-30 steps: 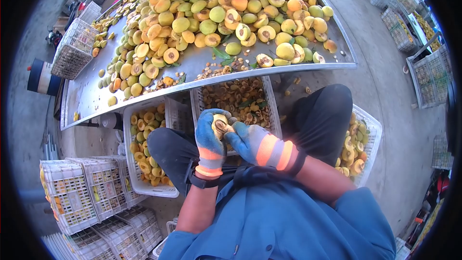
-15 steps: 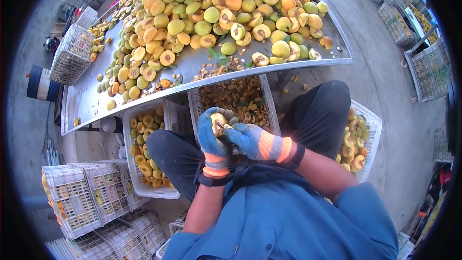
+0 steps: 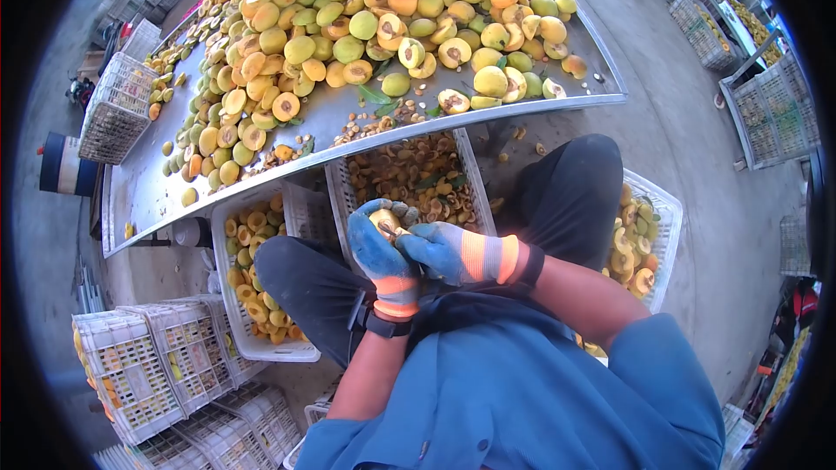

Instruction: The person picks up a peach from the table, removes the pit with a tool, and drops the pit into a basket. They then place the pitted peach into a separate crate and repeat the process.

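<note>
My left hand, in a blue, grey and orange work glove, is closed around a yellow peach half, its cut face turned up. Gloved the same way, my right hand meets it from the right, fingers pinched around a thin tool whose tip touches the fruit. The glove hides most of this tool. Just beyond both hands, a white crate holds peach pits and scraps. On the metal table above it lies a large heap of whole and halved peaches.
A crate of peach halves stands by my left knee, another crate by my right. Stacked crates fill the lower left. One crate rests at the table's left edge, near a blue and white drum. More crates line the right.
The whole view has shifted slightly left and up. The peach half has tilted a little in my left hand, and my right hand stays against it.
</note>
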`<state>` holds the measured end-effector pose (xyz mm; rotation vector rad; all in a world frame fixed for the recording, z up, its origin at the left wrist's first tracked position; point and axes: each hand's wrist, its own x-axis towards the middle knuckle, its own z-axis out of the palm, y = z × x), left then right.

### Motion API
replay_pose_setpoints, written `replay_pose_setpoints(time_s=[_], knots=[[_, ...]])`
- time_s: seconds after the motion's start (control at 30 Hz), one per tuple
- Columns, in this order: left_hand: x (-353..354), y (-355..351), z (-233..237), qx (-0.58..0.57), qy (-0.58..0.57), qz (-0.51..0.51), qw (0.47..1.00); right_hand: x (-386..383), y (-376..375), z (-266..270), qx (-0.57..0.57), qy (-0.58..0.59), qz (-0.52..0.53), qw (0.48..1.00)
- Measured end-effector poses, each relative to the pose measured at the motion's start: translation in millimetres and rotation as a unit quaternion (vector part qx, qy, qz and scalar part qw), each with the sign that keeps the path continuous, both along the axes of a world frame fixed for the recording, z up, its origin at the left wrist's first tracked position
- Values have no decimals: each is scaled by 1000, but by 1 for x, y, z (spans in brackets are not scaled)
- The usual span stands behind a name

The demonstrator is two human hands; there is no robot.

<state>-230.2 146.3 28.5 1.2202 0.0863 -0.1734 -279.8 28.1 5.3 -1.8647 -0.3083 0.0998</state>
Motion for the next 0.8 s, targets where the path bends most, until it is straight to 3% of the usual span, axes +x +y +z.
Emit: replay_pose_setpoints(time_s=[0.17,0.27,0.37,0.5,0.57,0.67,0.77,0.8], knots=[[6,16,-4,11,-4,-79,997,-1,4,13,42,86,-23,995],[8,18,-7,-52,29,-97,993,1,0,29,202,286,6,937],[12,20,-12,-52,4,-129,990,0,2,40,262,365,-40,893],[9,18,-12,-19,-20,-114,993,2,-3,38,297,405,-26,865],[11,21,-14,-44,-8,-137,990,1,-9,27,371,469,1,802],[8,15,-14,-46,63,-80,994,0,0,31,402,487,-40,774],[5,5,-21,-118,114,6,986,0,9,34,321,417,-64,848],[2,8,-21,-115,120,-15,986,-2,10,29,314,418,-62,851]])
